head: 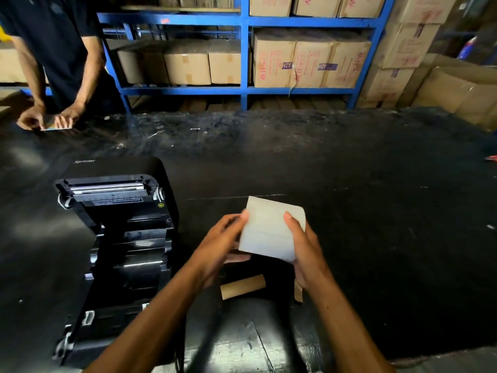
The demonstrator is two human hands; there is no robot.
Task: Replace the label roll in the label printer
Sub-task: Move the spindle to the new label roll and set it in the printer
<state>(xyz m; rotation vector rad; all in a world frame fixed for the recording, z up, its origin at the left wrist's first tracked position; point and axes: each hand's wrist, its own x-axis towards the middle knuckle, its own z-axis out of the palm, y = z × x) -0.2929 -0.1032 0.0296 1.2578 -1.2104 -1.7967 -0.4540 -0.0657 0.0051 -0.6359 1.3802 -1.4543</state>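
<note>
A white label roll (269,230) is held above the table, right of the printer. My left hand (223,240) grips its left side with the thumb near the top corner. My right hand (304,246) clasps its right side, index finger laid over the front. The black label printer (121,238) stands at the left with its lid swung open and its roll bay showing no roll. A brown cardboard core (243,286) lies on the table beneath my hands.
The dark worktable (349,184) stretches wide to the right. Across it at the far left, another person (53,49) holds a small card (57,124) on the table edge. Blue shelving (244,55) with cardboard boxes stands behind; more boxes (457,92) stack at right.
</note>
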